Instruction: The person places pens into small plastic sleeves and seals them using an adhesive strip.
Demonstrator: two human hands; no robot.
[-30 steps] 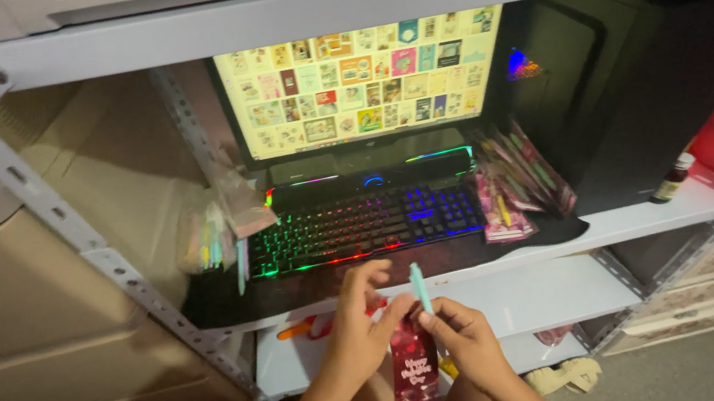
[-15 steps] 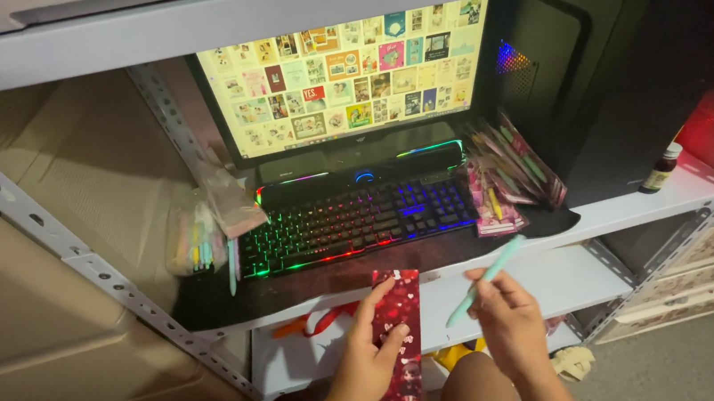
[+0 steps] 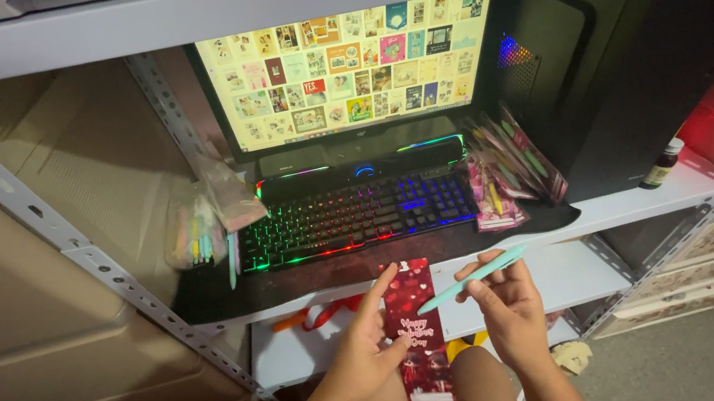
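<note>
I sit before a white metal shelf (image 3: 644,204) in a dim room. On it stand one lit monitor (image 3: 347,72), one rainbow-lit keyboard (image 3: 355,219), one black computer tower (image 3: 595,84) and one small dark bottle (image 3: 663,164). Packets of pens (image 3: 510,169) lean beside the keyboard. My left hand (image 3: 365,352) holds one long red card (image 3: 415,333) upright over my lap. My right hand (image 3: 508,304) pinches one mint-green pen (image 3: 473,277), its tip near the card.

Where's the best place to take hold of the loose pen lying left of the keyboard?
Grip the loose pen at mid-barrel, coming from above. It lies flat on the dark mat, running front to back, so fingers should close from left and right; the keyboard sits close on its right.
</note>
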